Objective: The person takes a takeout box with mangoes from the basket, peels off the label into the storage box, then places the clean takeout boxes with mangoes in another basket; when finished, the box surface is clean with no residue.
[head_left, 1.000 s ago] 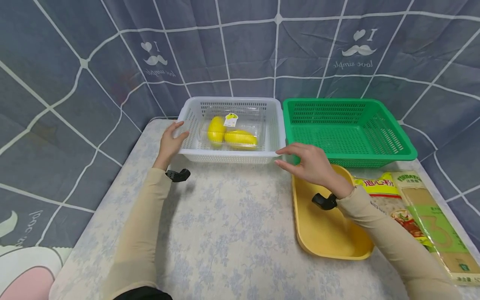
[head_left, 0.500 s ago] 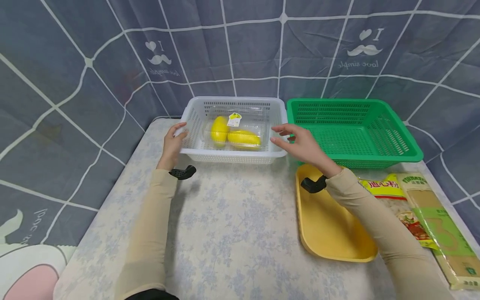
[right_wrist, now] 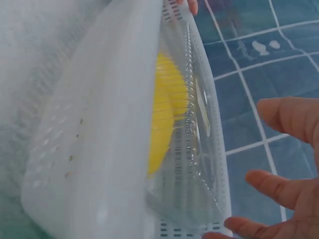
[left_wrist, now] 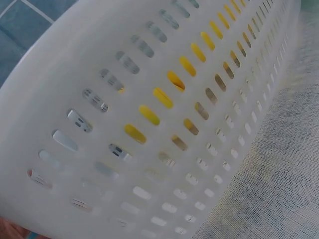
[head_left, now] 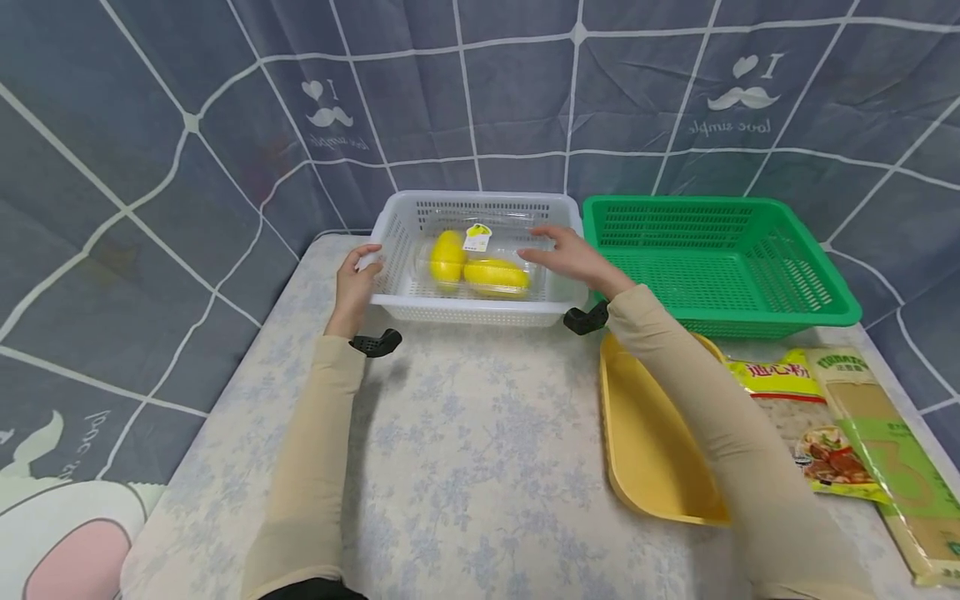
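Observation:
In the head view a white basket (head_left: 480, 310) stands at the back, holding a clear plastic clamshell box (head_left: 517, 242) with two yellow mango-like fruits (head_left: 497, 277) and a white label. My left hand (head_left: 356, 283) grips the basket's left rim, fingers over the edge; its fingertips (right_wrist: 193, 6) show at the top of the right wrist view. My right hand (head_left: 573, 257) reaches over the right rim, its spread fingers above the right end of the box. The right wrist view has these fingers apart, with nothing between them. The left wrist view is filled by the basket's slotted wall (left_wrist: 124, 99).
A green basket (head_left: 720, 321) stands right of the white one. In front of it lies a yellow tray (head_left: 652, 433), partly under my right sleeve. A macaroni packet (head_left: 817, 433) and a noodle packet (head_left: 900, 467) lie at the right. A tiled-pattern curtain (head_left: 510, 92) hangs behind.
My right hand has moved left and inward, from the basket's front right corner to over the clamshell box. My left hand stays at the left rim. The head view has shifted slightly.

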